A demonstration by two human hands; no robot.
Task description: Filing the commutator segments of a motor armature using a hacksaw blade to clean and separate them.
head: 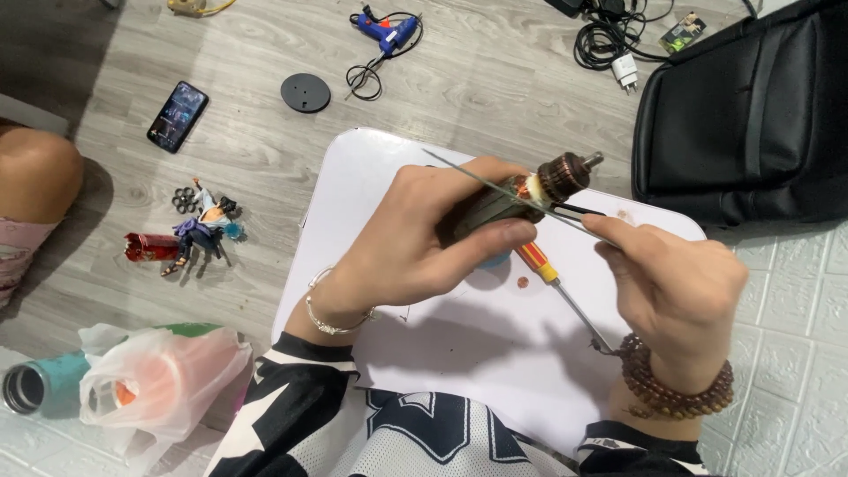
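The left hand [415,238] comes in from the lower left with its wrist bent and a thin bracelet [329,314] on it. Its fingers and thumb are wrapped round a small motor armature [521,199], whose copper end juts out to the right of the fist. A thin metal blade [495,187] crosses just above that fist. To its right, the right hand [680,283], beads at the wrist, pinches the blade's end between thumb and forefinger. Below the grip, a screwdriver [552,281] lies on the white table [459,344].
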